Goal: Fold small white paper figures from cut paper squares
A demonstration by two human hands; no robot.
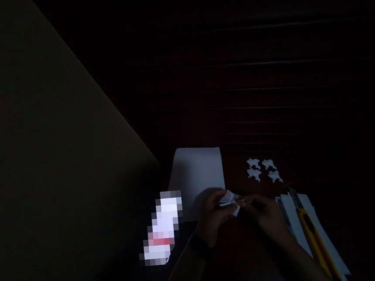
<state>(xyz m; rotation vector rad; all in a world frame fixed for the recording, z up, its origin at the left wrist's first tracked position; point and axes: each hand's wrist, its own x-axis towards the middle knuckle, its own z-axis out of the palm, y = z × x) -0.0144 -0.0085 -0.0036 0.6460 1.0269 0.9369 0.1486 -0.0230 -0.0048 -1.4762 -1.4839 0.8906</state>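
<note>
A small folded piece of white paper, with creases and pointed flaps, is held between my two hands above the dark table. My left hand, with a dark band on the wrist, grips its left side between thumb and fingers. At its right edge, my right hand pinches a flap with the fingertips. Several small folded paper figures lie grouped on the table beyond my right hand. The scene is dim, so the finer folds are hard to make out.
Behind my left hand lies a white paper sheet. A lit, pixelated screen is at the left, near a plain wall. On the right, a yellow box cutter rests on a stack of white paper.
</note>
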